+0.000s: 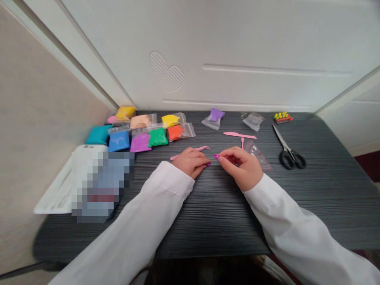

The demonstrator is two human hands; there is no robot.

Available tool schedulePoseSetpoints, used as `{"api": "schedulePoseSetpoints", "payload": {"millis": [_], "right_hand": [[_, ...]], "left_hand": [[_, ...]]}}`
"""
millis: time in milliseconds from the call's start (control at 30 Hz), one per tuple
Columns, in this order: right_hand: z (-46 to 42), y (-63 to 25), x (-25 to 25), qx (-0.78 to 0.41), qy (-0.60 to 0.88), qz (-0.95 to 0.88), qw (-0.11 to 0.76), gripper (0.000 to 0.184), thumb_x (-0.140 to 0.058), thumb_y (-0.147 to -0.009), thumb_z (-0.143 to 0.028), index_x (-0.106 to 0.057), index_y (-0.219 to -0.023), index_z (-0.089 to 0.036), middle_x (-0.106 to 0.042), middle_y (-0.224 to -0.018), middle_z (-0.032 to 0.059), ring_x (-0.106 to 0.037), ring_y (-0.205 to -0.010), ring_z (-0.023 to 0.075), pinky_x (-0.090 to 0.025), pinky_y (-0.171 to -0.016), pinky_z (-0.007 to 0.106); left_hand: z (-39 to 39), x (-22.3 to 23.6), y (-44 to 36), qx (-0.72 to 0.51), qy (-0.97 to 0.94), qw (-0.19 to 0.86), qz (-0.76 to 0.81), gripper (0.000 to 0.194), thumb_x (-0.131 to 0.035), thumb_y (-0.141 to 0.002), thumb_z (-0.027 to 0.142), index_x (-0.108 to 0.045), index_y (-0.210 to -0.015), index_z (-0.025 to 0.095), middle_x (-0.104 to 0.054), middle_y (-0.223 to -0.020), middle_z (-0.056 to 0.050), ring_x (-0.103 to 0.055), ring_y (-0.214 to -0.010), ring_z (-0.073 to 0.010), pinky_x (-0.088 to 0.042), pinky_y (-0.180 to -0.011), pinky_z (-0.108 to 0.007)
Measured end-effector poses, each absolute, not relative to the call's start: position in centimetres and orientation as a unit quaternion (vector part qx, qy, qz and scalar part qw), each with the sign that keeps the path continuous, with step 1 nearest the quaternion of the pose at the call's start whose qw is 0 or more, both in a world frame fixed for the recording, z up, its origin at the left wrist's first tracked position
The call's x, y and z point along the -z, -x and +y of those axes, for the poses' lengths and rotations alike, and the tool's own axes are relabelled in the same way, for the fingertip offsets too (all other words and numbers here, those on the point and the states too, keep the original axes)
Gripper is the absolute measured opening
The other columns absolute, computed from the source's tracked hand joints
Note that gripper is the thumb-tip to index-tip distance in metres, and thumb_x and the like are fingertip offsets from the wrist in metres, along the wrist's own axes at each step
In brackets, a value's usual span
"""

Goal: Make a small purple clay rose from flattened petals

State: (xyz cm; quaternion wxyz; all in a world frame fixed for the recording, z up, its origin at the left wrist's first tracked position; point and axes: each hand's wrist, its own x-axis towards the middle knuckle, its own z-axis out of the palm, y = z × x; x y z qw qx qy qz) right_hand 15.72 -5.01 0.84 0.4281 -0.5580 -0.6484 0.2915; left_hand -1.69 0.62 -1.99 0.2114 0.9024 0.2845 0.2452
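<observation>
At the middle of the dark table, my right hand [242, 164] pinches a small piece of purple clay [216, 156] between thumb and fingertips. My left hand [191, 162] is a little to the left, its fingers closed on another bit of purple clay [208, 164], mostly covered by the fingertips. The two pieces are apart. Partly under my left hand lies a pair of pink tweezers [204, 148]. Beyond my right hand are a pink plastic knife [240, 135], a small pink tool [242, 142] and a clear triangular ruler [257, 155].
Bags of coloured clay [158, 137] crowd the back left. A purple clay bag [217, 114] and a clear bag [253, 120] lie by the white panel. Black-handled scissors [287, 152] and a small yellow-and-red clay piece [282, 117] are at right. A white packet [61, 186] is at left.
</observation>
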Motion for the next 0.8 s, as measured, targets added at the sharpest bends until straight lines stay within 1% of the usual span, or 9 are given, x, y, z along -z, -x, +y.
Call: {"api": "schedulePoseSetpoints", "payload": {"millis": [100,200,300,400,433,500,600,800], "right_hand": [[-4.9,-15.7,-0.7,-0.339,0.555,-0.616,0.445,0.013,-0.055,-0.07,-0.029,-0.06,-0.075,-0.018,-0.056,-0.069,0.001,-0.049,-0.06,0.0103,-0.038,-0.054,0.025],[-4.6,-15.8,-0.5,-0.416,0.541,-0.556,0.474,0.014,-0.059,-0.067,-0.031,-0.06,-0.073,-0.018,-0.058,-0.07,0.0006,-0.05,-0.063,0.0108,-0.04,-0.058,0.026],[-4.4,-15.9,-0.3,-0.492,0.522,-0.487,0.498,0.015,-0.062,-0.064,-0.031,-0.059,-0.071,-0.019,-0.055,-0.062,-0.0026,-0.048,-0.056,0.0085,-0.039,-0.055,0.024],[-4.2,-15.8,-0.2,-0.564,0.492,-0.422,0.511,0.017,-0.063,-0.063,-0.033,-0.058,-0.07,-0.019,-0.046,-0.051,-0.0059,-0.04,-0.047,0.0058,-0.033,-0.046,0.022],[-4.1,-15.7,-0.2,-0.587,0.48,-0.403,0.512,0.017,-0.063,-0.062,-0.033,-0.057,-0.069,-0.018,-0.045,-0.05,-0.0062,-0.038,-0.046,0.0054,-0.031,-0.045,0.022],[-4.1,-15.4,-0.2,-0.624,0.465,-0.376,0.503,0.017,-0.063,-0.063,-0.032,-0.055,-0.068,-0.018,-0.045,-0.052,-0.0055,-0.038,-0.046,0.0056,-0.029,-0.043,0.022],[-4.2,-15.1,-0.4,-0.649,0.461,-0.355,0.49,0.015,-0.062,-0.062,-0.03,-0.054,-0.067,-0.018,-0.046,-0.054,-0.0047,-0.038,-0.047,0.006,-0.028,-0.043,0.022],[-4.2,-15.2,-0.5,-0.688,0.444,-0.324,0.474,0.01,-0.06,-0.064,-0.026,-0.055,-0.068,-0.018,-0.046,-0.054,-0.0039,-0.04,-0.049,0.0067,-0.03,-0.044,0.022]], "left_hand": [[0.4,1.9,1.5,-0.247,-0.899,0.217,0.289,0.018,-0.05,-0.073,0.023,-0.066,-0.081,0.021,-0.067,-0.079,-0.005,-0.057,-0.081,-0.0166,-0.039,-0.078,-0.03],[-0.1,1.2,1.4,-0.277,-0.86,0.281,0.323,0.016,-0.054,-0.071,0.024,-0.067,-0.08,0.02,-0.066,-0.08,-0.006,-0.057,-0.083,-0.0167,-0.039,-0.079,-0.029],[-0.7,0.4,1.0,-0.348,-0.737,0.423,0.397,0.016,-0.061,-0.065,0.026,-0.066,-0.079,0.019,-0.065,-0.084,-0.005,-0.057,-0.083,-0.0166,-0.042,-0.075,-0.028],[-1.1,-0.1,0.2,-0.421,-0.535,0.602,0.418,0.019,-0.067,-0.059,0.024,-0.065,-0.076,0.018,-0.065,-0.077,-0.002,-0.058,-0.072,-0.013,-0.044,-0.069,-0.026],[-1.2,-0.1,0.0,-0.431,-0.475,0.648,0.41,0.019,-0.068,-0.057,0.023,-0.064,-0.074,0.017,-0.065,-0.074,-0.001,-0.058,-0.068,-0.0116,-0.044,-0.067,-0.026],[-1.3,-0.2,-0.4,-0.436,-0.389,0.71,0.395,0.019,-0.069,-0.055,0.019,-0.063,-0.072,0.016,-0.065,-0.069,0.001,-0.058,-0.065,-0.0097,-0.044,-0.065,-0.024],[-1.2,-0.3,-0.4,-0.443,-0.318,0.75,0.374,0.019,-0.069,-0.055,0.015,-0.062,-0.073,0.015,-0.064,-0.065,0.002,-0.058,-0.065,-0.008,-0.044,-0.064,-0.021],[-1.2,-0.2,-0.2,-0.428,-0.245,0.797,0.348,0.017,-0.068,-0.056,0.013,-0.058,-0.069,0.015,-0.063,-0.064,0.004,-0.06,-0.065,-0.0066,-0.046,-0.066,-0.019]]}}
